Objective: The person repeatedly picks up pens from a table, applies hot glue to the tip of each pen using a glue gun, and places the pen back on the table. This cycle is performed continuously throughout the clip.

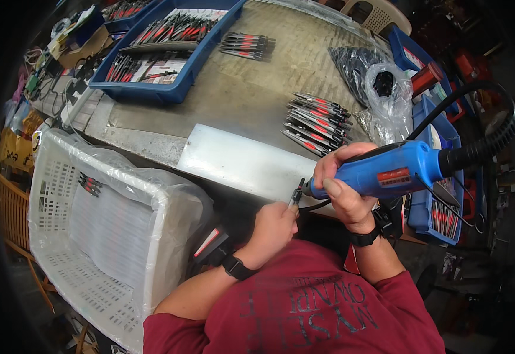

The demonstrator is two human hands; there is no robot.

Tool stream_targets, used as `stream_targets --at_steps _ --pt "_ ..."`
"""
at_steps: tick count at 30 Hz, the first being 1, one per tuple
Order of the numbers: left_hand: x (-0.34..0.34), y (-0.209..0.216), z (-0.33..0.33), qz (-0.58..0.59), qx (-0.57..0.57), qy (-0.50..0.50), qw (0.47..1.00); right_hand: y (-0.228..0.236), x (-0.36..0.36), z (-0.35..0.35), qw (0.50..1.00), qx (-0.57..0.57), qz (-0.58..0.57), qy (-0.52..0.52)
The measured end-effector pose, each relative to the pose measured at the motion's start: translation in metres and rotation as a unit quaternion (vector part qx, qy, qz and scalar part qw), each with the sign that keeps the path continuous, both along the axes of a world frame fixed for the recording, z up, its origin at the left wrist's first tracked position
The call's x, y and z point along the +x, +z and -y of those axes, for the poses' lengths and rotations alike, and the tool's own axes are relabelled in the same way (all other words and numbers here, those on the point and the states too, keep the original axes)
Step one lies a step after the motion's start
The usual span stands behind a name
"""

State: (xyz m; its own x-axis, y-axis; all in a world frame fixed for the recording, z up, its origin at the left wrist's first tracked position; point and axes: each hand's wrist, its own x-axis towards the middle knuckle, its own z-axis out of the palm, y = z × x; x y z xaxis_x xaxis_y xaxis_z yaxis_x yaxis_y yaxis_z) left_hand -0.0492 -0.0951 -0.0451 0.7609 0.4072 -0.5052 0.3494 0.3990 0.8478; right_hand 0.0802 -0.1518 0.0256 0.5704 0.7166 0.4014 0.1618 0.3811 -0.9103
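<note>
My right hand (347, 197) is wrapped round a blue corded electric screwdriver (393, 168), a thick black cable curving up from its back end. Its dark tip points left and meets, or nearly meets, the upper end of a pen (296, 194). That pen, dark at the top with a silver barrel, stands tilted in my left hand (274, 229), the fingers closed about its lower part. Just beyond the tool, a row of silver, black and red pens (317, 124) lies on the table. Whether the tip touches the pen I cannot tell.
A pale metal plate (234, 164) covers the table's near edge. Farther off are a blue tray (178, 88) of pens and a small pen group (247, 46). A lined white basket (162, 236) at left holds a few pens. Clear bags (381, 106) and blue bins (427, 218) stand right.
</note>
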Motion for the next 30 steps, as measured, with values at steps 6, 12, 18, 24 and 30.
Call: stream_targets --at_steps 6,12,18,24,30 --pt "0.001 -0.003 0.001 0.012 0.014 0.018 1.000 0.003 -0.001 -0.005 0.998 -0.016 0.045 0.045" --pt "-0.001 -0.003 0.004 -0.011 0.038 0.044 0.998 -0.004 -0.002 -0.020 0.977 -0.102 0.182 0.042" --pt "0.001 0.006 0.001 0.009 0.004 0.040 0.999 -0.005 -0.007 -0.021 0.994 -0.086 0.054 0.028" --pt "-0.003 0.020 -0.003 -0.016 -0.016 -0.004 1.000 0.000 -0.007 -0.007 0.999 0.007 -0.040 -0.009" --pt "-0.002 0.029 -0.016 0.041 -0.030 -0.002 0.999 0.012 0.000 0.028 0.989 0.090 -0.075 -0.093"
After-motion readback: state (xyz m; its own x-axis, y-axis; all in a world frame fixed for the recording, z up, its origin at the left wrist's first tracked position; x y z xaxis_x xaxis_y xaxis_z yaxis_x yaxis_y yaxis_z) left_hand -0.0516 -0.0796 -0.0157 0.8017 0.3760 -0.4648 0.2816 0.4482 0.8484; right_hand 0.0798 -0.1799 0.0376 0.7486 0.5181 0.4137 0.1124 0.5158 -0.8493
